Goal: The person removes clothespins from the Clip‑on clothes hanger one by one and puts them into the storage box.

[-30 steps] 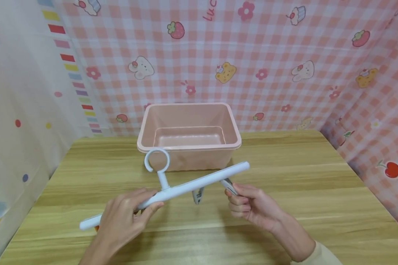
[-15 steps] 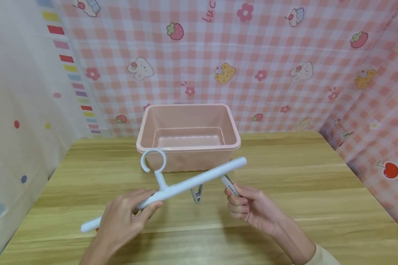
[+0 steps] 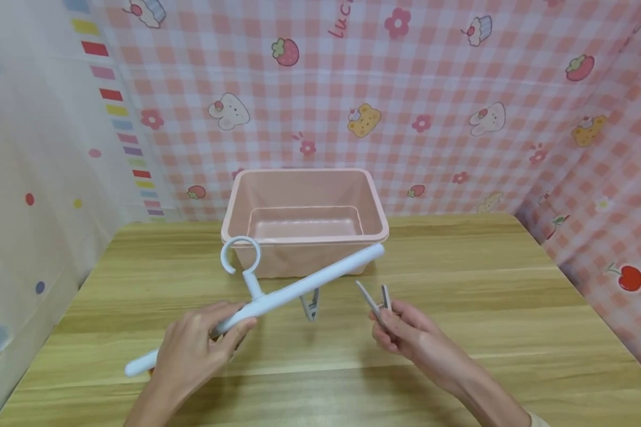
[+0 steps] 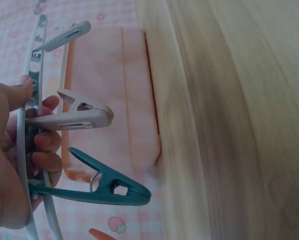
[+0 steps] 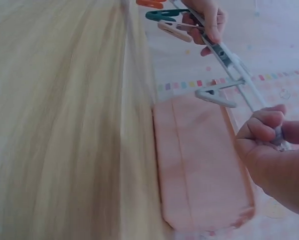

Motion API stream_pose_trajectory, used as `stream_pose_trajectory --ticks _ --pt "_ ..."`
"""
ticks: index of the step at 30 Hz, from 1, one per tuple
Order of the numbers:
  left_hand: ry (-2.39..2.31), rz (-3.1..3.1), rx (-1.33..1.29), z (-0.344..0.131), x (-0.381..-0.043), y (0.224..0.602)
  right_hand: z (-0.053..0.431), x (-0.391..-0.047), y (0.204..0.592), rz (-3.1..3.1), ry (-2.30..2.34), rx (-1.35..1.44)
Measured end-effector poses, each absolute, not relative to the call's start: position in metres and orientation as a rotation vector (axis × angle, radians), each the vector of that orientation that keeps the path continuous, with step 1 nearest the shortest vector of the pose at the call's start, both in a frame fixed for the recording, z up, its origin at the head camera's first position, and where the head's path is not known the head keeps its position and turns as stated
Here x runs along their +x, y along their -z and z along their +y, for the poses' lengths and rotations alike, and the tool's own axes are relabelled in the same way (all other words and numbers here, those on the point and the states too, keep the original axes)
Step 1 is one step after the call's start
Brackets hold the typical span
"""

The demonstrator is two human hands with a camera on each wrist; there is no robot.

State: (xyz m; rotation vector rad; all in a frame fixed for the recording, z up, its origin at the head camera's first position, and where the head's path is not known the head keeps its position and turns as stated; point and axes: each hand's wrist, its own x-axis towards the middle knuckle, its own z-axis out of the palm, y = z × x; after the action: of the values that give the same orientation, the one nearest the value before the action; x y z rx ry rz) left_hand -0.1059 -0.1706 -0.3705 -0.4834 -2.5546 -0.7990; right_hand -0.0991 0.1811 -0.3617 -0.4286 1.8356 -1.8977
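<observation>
My left hand [image 3: 192, 344] grips a pale clip hanger [image 3: 315, 283] left of its ring hook and holds it over the table, right end raised. Below the bar hang a grey clothespin [image 4: 67, 37], a beige clothespin [image 4: 87, 119], a dark green clothespin [image 4: 109, 182] and, at the frame's edge, an orange one [image 5: 150, 3]. To the right of the bar, my right hand [image 3: 424, 350] pinches another grey clothespin [image 3: 370, 302] between thumb and fingers. Its two legs spread apart, separate from the hanger in the head view. My fingers mostly hide it in the right wrist view.
A pink plastic bin [image 3: 305, 259] stands behind the hanger at the back of the wooden table [image 3: 486, 284]; nothing shows inside it. Printed cloth [image 3: 448, 77] hangs behind and along both sides.
The clothespin in my right hand has come away from the underside of the bar and turned upright. The hanger has shifted slightly left, its right end tilting higher.
</observation>
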Motion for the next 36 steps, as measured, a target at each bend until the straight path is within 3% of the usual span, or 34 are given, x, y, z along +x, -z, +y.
stream_pose_trajectory --ticks 8,22,36 --pt "0.744 -2.585 -0.475 -0.172 -0.106 0.374 0.189 -0.103 0.328 2.013 1.863 -0.657" --pt "0.647 -2.651 -0.493 -0.167 -0.109 0.377 0.160 -0.188 0.271 2.321 1.762 -0.373" --pt "0.642 -2.690 -0.468 -0.166 -0.110 0.378 0.112 -0.263 0.266 2.533 1.434 -0.329"
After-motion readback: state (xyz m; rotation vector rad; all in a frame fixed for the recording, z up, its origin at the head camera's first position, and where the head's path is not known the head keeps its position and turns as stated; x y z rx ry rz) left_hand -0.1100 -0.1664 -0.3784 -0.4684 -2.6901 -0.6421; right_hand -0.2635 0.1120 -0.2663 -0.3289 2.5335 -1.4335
